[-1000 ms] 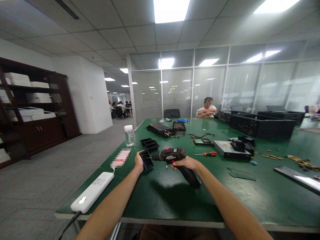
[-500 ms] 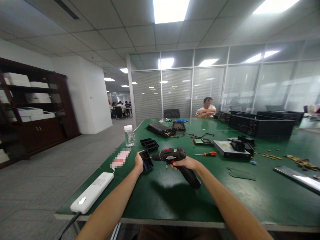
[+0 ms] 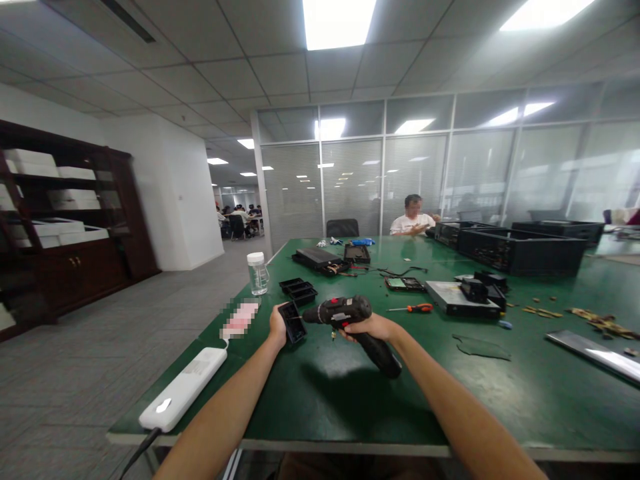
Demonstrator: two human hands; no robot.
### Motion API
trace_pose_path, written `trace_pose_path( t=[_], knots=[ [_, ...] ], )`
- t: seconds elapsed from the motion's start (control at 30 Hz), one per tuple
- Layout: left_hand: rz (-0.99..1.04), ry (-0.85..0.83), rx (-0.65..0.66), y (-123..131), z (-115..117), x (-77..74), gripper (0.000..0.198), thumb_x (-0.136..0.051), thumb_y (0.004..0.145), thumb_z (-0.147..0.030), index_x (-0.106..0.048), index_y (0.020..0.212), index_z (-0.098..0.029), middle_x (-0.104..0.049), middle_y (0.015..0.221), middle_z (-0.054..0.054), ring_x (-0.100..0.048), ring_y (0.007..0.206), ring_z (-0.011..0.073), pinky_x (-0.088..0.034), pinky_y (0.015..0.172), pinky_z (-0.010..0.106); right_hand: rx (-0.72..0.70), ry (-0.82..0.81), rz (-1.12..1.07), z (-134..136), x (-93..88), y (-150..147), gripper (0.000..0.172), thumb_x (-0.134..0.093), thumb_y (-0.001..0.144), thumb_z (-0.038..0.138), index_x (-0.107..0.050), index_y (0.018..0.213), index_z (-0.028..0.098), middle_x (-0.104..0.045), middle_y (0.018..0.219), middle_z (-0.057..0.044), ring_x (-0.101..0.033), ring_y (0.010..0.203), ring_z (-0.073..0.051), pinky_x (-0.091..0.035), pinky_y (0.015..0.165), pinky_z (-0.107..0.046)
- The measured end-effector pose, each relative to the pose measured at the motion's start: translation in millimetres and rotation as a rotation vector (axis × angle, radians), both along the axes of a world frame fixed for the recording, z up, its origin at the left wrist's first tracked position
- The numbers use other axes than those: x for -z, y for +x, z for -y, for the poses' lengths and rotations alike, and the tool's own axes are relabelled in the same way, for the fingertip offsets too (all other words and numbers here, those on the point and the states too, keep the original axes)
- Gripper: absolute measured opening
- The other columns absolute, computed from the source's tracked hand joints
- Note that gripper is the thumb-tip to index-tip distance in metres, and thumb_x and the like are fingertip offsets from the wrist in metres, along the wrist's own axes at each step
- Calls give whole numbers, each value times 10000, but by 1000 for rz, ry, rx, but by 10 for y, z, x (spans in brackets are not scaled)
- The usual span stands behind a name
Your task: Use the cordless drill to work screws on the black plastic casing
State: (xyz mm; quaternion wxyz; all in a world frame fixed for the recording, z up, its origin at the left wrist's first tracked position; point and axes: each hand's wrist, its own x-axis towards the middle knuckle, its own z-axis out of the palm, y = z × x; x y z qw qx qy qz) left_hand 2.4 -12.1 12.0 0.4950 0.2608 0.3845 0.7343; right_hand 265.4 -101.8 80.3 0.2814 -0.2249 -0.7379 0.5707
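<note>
In my left hand point(image 3: 278, 325) is a small black plastic box-like part point(image 3: 293, 323), tilted with its hollow side toward the right. My right hand point(image 3: 369, 328) wraps around the grip of a black cordless drill point(image 3: 345, 311) with red accents. The drill points left, and its bit meets the inside of the black part; whether a screw sits there is too small to tell. Just behind the part lies a black compartmented tray point(image 3: 299, 291). An orange-handled screwdriver point(image 3: 419, 308) rests to the right of the drill.
A clear bottle point(image 3: 258, 273), a phone point(image 3: 241, 319) and a white power strip point(image 3: 185, 388) line the table's left side. Farther back are a black device point(image 3: 320, 259) and cables. On the right stand a metal drive point(image 3: 463, 298) and black cases point(image 3: 523, 250). A person point(image 3: 413, 217) sits across.
Both hands, the drill and the black part hold nearly the same position. Across the table, the seated person's arms have shifted to the right. The camera view has moved slightly.
</note>
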Motion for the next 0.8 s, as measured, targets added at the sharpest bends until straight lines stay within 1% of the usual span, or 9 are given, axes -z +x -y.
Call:
trace_pose_path(
  t=[0.2,0.57,0.8],
  knots=[
    [-28,8,-32,0,-15,18,199,-513,664,-339,-615,716,-176,-599,636,2,-573,610,166,-442,613,294,-3,6,8,1,-11,2,255,-646,727,317,-603,836,90,-565,682,-25,-512,621,-113,-413,618,-256],
    [-57,49,-26,-7,-59,55,225,-518,639,-345,-615,740,-169,-601,648,-5,-562,597,152,-433,612,281,-9,40,19,35,-46,1,263,-639,732,337,-600,813,90,-554,654,-18,-511,600,-110,-423,600,-252],
    [-19,32,2,-4,-44,41,208,-522,646,-343,-605,721,-169,-596,627,-3,-573,595,164,-440,605,291,-1,1,-1,-20,23,21,250,-643,733,322,-606,828,93,-563,675,-24,-518,625,-116,-418,615,-256]
  ],
)
